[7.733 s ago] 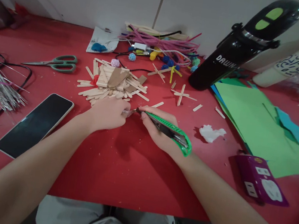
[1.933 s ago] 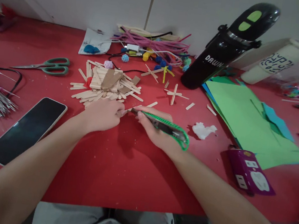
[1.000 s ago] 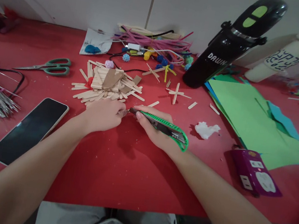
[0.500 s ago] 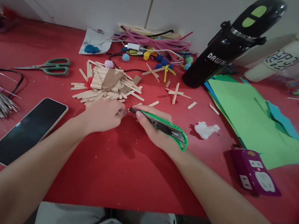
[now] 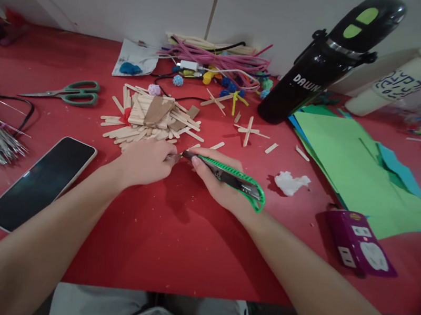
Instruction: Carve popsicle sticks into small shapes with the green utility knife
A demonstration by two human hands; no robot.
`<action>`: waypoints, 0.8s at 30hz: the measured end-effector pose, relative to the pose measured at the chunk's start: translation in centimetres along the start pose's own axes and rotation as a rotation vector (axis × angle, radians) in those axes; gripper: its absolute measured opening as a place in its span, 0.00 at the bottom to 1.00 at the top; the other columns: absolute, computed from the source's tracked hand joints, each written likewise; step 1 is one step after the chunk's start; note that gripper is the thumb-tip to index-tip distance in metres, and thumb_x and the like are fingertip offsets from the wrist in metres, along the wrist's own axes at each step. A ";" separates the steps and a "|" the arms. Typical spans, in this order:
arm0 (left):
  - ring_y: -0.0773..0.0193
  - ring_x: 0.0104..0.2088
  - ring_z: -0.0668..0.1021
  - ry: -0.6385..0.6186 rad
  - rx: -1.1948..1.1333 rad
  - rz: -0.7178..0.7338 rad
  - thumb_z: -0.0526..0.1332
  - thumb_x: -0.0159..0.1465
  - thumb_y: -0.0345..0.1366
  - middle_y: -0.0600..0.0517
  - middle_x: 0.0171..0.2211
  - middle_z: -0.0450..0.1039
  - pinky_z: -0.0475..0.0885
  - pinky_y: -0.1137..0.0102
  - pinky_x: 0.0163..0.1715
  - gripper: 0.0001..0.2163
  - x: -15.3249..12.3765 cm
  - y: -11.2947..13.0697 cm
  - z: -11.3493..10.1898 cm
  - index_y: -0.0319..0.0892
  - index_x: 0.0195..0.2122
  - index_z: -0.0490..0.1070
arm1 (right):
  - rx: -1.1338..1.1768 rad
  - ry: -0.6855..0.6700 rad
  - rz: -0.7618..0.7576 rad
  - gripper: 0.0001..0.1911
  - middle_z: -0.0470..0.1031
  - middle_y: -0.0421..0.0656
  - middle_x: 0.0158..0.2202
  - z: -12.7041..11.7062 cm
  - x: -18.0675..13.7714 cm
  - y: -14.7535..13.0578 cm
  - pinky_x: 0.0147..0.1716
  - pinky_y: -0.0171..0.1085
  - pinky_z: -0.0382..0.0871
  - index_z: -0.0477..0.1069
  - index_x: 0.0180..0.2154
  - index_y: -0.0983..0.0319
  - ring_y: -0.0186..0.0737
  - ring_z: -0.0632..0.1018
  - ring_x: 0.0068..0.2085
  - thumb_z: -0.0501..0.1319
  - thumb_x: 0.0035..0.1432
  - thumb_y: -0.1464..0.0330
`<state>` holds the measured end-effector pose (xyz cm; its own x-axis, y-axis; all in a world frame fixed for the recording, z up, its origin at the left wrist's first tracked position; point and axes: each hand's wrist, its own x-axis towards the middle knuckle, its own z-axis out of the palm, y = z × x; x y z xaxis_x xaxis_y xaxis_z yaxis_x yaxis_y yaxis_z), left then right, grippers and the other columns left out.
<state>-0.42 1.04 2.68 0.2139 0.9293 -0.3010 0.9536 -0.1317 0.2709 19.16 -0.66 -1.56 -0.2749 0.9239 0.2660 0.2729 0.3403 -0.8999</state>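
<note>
Left grip (image 5: 146,162): fingers curled down on the red surface (image 5: 166,235), pinching a small pale piece (image 5: 174,158), mostly hidden under the fingertips. Right grip (image 5: 217,184): wrapped tight around a green utility knife (image 5: 233,177), whose blade end touches the piece, just beside the left fingertips. Pile of craft sticks (image 5: 153,116) directly beyond the left grip, nearly touching the knuckles. Phone (image 5: 41,181) lies outboard of the left grip. White crumpled wad (image 5: 290,182) near, outboard of the right grip; purple box (image 5: 358,247) farther out.

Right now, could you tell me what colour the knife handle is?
The knife handle is bright green; head view shows it.
</note>
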 end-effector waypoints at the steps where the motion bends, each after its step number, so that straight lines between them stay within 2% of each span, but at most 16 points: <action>1: 0.51 0.41 0.78 -0.001 0.000 0.004 0.51 0.63 0.37 0.48 0.39 0.80 0.63 0.62 0.32 0.11 0.0 0.0 0.0 0.47 0.31 0.72 | 0.002 0.003 -0.002 0.11 0.84 0.40 0.42 0.0 0.0 0.0 0.45 0.37 0.80 0.81 0.45 0.56 0.38 0.84 0.39 0.64 0.65 0.60; 7: 0.52 0.41 0.79 0.003 0.013 0.021 0.50 0.65 0.39 0.48 0.39 0.80 0.63 0.62 0.32 0.13 0.1 -0.1 0.1 0.46 0.31 0.72 | 0.028 0.015 -0.007 0.10 0.84 0.40 0.41 0.1 0.0 0.0 0.44 0.37 0.80 0.81 0.44 0.56 0.38 0.84 0.39 0.64 0.65 0.61; 12: 0.50 0.43 0.80 0.031 0.059 0.026 0.48 0.66 0.37 0.47 0.42 0.81 0.65 0.61 0.34 0.15 -0.1 0.2 0.3 0.45 0.34 0.75 | 0.048 0.020 0.038 0.11 0.84 0.40 0.41 0.2 0.1 -0.2 0.45 0.38 0.80 0.80 0.44 0.57 0.39 0.84 0.40 0.64 0.64 0.61; 19: 0.48 0.43 0.80 0.054 0.103 0.013 0.47 0.66 0.38 0.45 0.41 0.81 0.68 0.61 0.35 0.17 -0.3 0.3 0.5 0.45 0.36 0.76 | 0.018 0.037 0.091 0.11 0.84 0.41 0.41 0.3 0.3 -0.6 0.47 0.41 0.79 0.79 0.43 0.57 0.40 0.84 0.39 0.63 0.64 0.60; 24: 0.49 0.42 0.79 0.041 0.083 0.001 0.46 0.67 0.39 0.45 0.41 0.81 0.68 0.61 0.36 0.18 -0.1 0.2 0.6 0.46 0.38 0.78 | 0.027 0.055 0.121 0.12 0.84 0.40 0.40 0.2 0.3 0.2 0.42 0.40 0.79 0.79 0.44 0.56 0.38 0.84 0.37 0.62 0.65 0.58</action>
<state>-0.09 0.71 2.20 0.2075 0.9423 -0.2628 0.9680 -0.1591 0.1939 18.95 -0.35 -1.75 -0.1905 0.9663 0.1729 0.2755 0.2217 -0.9354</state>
